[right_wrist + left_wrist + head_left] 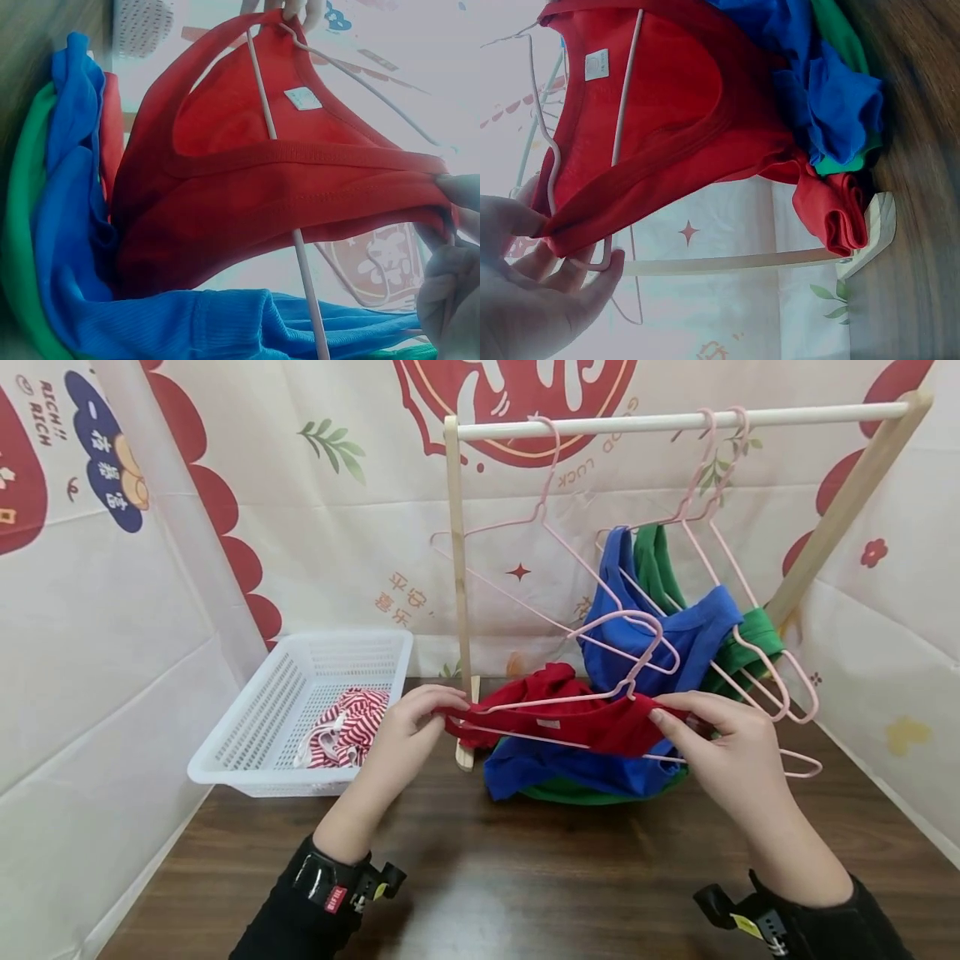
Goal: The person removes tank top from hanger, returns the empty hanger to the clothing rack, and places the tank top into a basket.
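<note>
A red sleeveless top (622, 731) is spread between both hands in front of the rack, its neckline and white label facing up. A pink wire hanger (622, 112) runs through its neckline, hook upward. My left hand (408, 727) pinches one shoulder strap, thumb on the cloth and fingers beneath, around that end of the hanger. With thumb and fingers my right hand (731, 752) grips the other strap. On that side, the hanger's lower bar passes under the strap and sticks out past the cloth in the right wrist view.
Blue (660, 643) and green (753, 639) garments hang on pink hangers behind the red top, their lower parts on the table. A bare pink hanger (517, 522) hangs from the rack's white rail (675, 422). At left, a white basket (225, 764) holds a red-and-white striped garment (352, 727).
</note>
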The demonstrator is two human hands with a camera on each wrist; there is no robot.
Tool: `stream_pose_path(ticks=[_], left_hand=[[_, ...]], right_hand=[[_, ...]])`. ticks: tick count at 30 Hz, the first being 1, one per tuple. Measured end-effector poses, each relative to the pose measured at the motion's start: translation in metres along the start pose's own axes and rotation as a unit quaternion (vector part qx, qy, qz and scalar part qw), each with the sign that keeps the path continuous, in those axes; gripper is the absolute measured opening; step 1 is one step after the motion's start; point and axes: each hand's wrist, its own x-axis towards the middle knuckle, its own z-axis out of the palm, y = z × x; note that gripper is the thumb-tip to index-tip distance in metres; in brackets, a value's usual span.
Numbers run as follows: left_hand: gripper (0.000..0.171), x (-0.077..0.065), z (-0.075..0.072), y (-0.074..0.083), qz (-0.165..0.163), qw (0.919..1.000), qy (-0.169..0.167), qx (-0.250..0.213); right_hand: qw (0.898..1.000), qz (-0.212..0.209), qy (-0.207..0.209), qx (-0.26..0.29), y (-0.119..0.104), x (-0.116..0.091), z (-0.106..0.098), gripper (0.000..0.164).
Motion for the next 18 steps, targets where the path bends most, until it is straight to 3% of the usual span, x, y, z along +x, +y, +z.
stream_pose_path(ticks=[7, 12, 15, 18], left_hand=[[0.029, 0.0, -0.002, -0.002, -0.079, 0.9965, 0.013, -0.024], [0.025, 0.001, -0.003, -0.004, -0.127, 0.9891, 0.029, -0.068], [0.022, 0.002, -0.006, 0.008, -0.146, 0.9848, 0.036, -0.086], [0.019, 0.003, -0.006, 0.006, -0.171, 0.9763, 0.044, -0.126]], right_hand=[[1.0, 0.003, 0.01, 0.022, 0.002, 0.0, -0.002, 0.022], [0.999, 0.014, 0.009, 0.039, 0.005, -0.001, -0.003, 0.022], [0.998, 0.028, 0.007, 0.047, 0.006, -0.002, -0.003, 0.021], [0.998, 0.039, 0.004, 0.051, 0.008, -0.003, -0.003, 0.021]])
